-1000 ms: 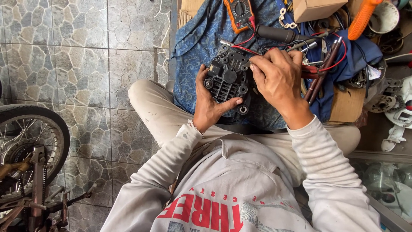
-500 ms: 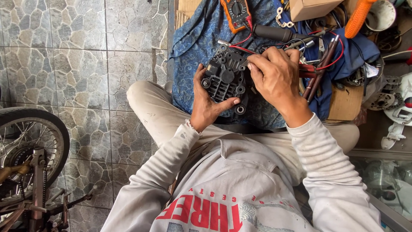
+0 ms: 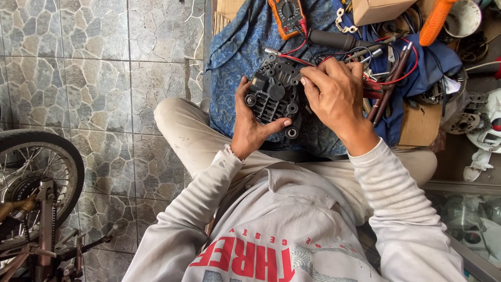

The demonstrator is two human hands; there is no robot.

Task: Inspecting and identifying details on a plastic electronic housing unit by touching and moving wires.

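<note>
I sit cross-legged on a tiled floor, looking down at my lap. My left hand [image 3: 251,127] cradles a black alternator [image 3: 273,96] from below and from its left side, thumb across its lower face. My right hand [image 3: 333,95] rests on the alternator's right side, fingers curled over its top right edge, touching red wires there. The unit has a slotted black rear cover with several round bolt bosses. Whether the right fingers pinch a small part is hidden.
A blue patterned cloth [image 3: 235,47] lies ahead with an orange multimeter [image 3: 286,14], red test leads [image 3: 389,78], a black cylinder [image 3: 332,39], a cardboard box [image 3: 380,9] and an orange handle [image 3: 437,21]. A motorcycle wheel [image 3: 34,183] stands at left; parts clutter the right.
The alternator and both hands have kept their grip; the view has shifted slightly, so they sit a little lower in the frame.
</note>
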